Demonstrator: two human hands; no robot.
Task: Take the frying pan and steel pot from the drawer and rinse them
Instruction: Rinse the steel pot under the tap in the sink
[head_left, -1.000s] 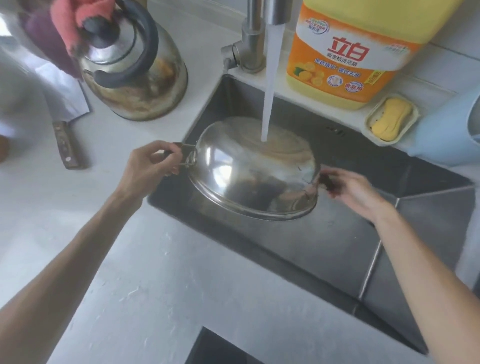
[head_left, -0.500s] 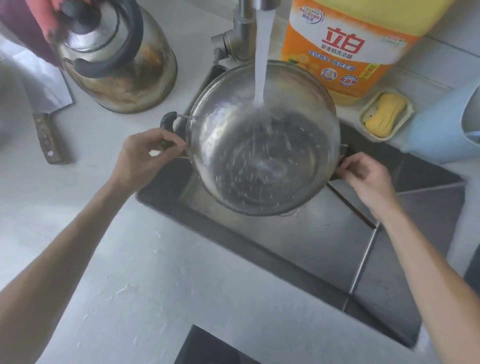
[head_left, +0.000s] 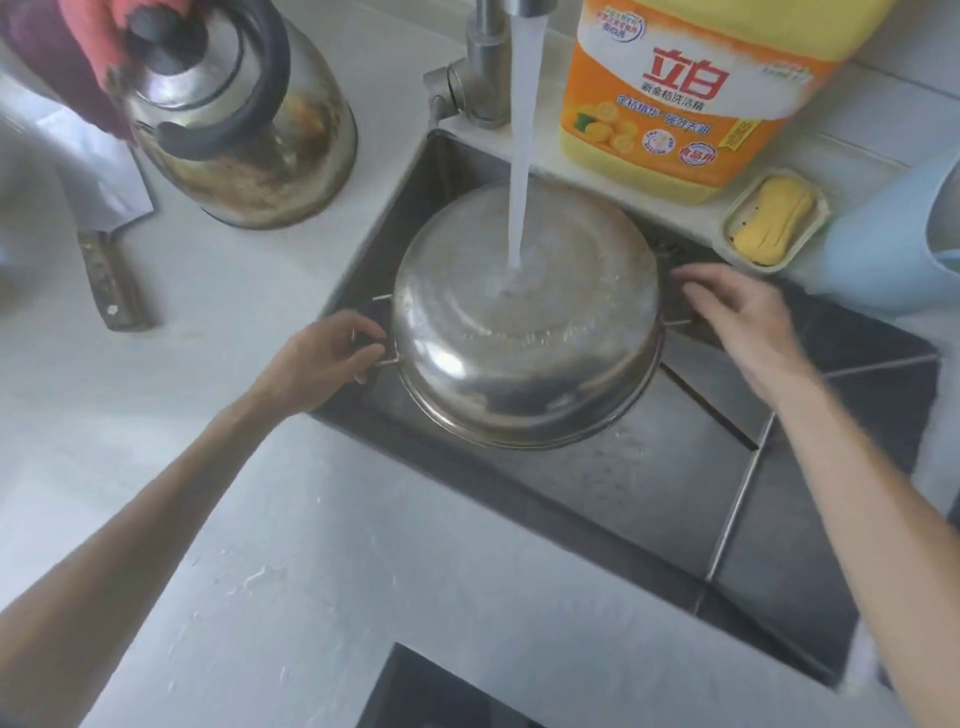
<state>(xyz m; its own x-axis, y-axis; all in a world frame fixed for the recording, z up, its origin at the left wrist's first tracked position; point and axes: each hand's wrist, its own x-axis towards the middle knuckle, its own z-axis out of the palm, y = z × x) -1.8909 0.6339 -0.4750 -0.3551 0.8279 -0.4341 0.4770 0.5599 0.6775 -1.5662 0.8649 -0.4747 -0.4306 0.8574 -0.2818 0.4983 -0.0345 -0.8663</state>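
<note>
The steel pot (head_left: 524, 332) is bottom-up over the sink (head_left: 649, 499), slightly tilted. Water from the faucet (head_left: 488, 67) falls onto its base and splashes. My left hand (head_left: 322, 364) grips the pot's left wire handle. My right hand (head_left: 737, 312) is at the right handle, its fingers curled over it; that hand is blurred. No frying pan is in view.
A stained kettle (head_left: 234, 114) stands on the counter left of the sink, with a cleaver (head_left: 104, 228) beside it. Behind the sink are a large orange detergent jug (head_left: 685, 93), a soap dish with yellow soap (head_left: 774, 223) and a light blue container (head_left: 893, 239).
The pot, open side up under the stream half a second ago, has been turned over so that its base faces up. Both hands stayed at the handles.
</note>
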